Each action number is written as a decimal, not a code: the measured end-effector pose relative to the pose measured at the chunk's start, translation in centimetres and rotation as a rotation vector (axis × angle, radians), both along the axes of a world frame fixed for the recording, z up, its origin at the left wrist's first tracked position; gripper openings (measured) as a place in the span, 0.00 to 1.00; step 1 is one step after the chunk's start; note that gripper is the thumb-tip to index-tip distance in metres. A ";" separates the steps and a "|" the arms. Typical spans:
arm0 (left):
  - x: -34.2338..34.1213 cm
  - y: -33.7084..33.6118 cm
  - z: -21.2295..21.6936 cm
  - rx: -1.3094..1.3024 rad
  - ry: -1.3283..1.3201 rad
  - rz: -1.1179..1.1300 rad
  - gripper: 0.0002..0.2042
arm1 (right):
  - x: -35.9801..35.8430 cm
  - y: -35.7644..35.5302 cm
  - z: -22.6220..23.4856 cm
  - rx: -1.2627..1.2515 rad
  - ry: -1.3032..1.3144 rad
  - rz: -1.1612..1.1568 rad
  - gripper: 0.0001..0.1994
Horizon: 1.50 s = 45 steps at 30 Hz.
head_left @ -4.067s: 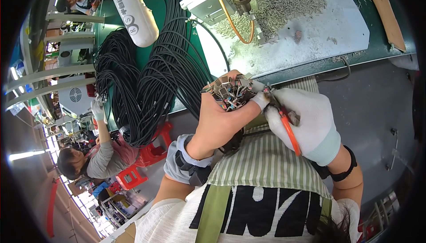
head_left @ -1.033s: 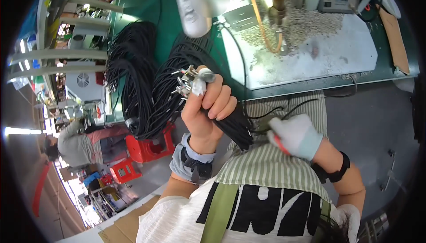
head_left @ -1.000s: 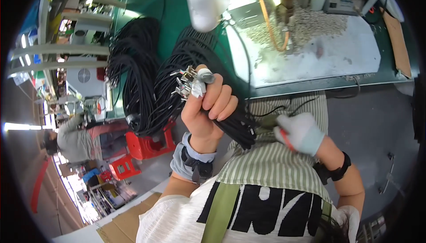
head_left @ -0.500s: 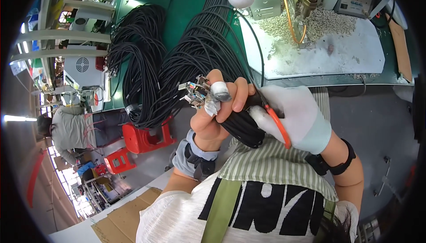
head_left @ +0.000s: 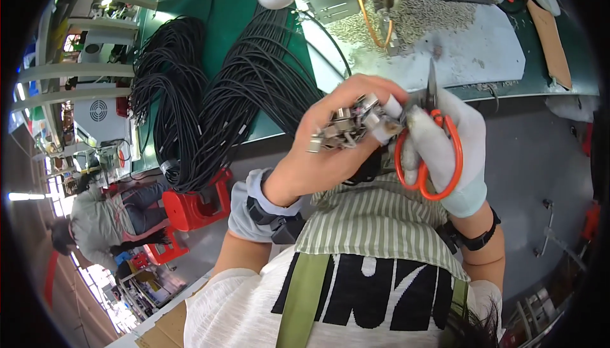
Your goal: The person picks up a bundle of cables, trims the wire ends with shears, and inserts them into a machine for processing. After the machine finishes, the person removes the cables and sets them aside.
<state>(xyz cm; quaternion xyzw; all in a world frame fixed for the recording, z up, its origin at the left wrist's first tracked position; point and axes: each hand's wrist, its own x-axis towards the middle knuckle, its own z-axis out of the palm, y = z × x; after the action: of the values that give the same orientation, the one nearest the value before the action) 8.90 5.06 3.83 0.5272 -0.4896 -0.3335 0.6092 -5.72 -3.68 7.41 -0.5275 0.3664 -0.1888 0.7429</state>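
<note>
A: At chest height, over the striped apron (head_left: 375,221) — what has changed vs. half a sec. ago?

B: The left hand (head_left: 330,151) has lifted the bundle of metal connectors (head_left: 346,129) higher and closer to the lens, and the right hand (head_left: 445,151) has swung the scissors (head_left: 427,148) up so the blades point toward the bench. A sec. ago that hand sat low by the lap, away from the bundle. Judged from this, the two are now brought together for work at the connector ends, prob. trimming.

A: Finger state?

B: Left: fingers curled tight round the black cable bundle just below the connectors, thumb pressing across them. Right: gloved fingers threaded through the orange loops, gripping them; the blades look shut or nearly so, tip next to the connectors. Whether steel touches metal — cannot tell.

A: Materials, shapes?

B: Connectors: small boxy shells, bright silvery metal, clustered like a bouquet at the cable ends. Scissors: glossy orange plastic handles, oval loops, short grey blades. Glove: pale thin fabric, smooth. Left wrist has a grey cuff w/ a dark strap.

A: Surroundings?

B: Green bench (head_left: 210,5) carrying black cable coils (head_left: 210,100), matte, looped in thick hanks; a white mat (head_left: 457,43) strewn w/ small pale bits; a red stool (head_left: 200,202) below.
</note>
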 end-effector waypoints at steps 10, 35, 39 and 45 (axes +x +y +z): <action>1.0 2.0 -0.3 0.005 0.782 -0.132 0.11 | -2.7 -0.2 -6.9 -1.220 0.044 0.212 0.10; -0.3 -1.6 0.3 0.068 -0.273 -0.137 0.13 | -1.9 0.4 -2.9 0.028 0.075 0.045 0.05; -1.6 -2.7 0.2 0.149 -0.269 -0.204 0.13 | -3.9 -0.4 -3.0 -0.050 0.097 0.064 0.06; -2.6 -3.0 0.2 0.171 -0.430 -0.198 0.14 | -8.0 -3.4 -1.8 0.155 0.089 0.147 0.07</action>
<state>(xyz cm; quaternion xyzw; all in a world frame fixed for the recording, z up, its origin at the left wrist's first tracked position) 6.28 2.04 4.02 0.5851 -0.6272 -0.3118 0.4088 -13.67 -7.06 5.59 -0.5015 0.3729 -0.0814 0.7764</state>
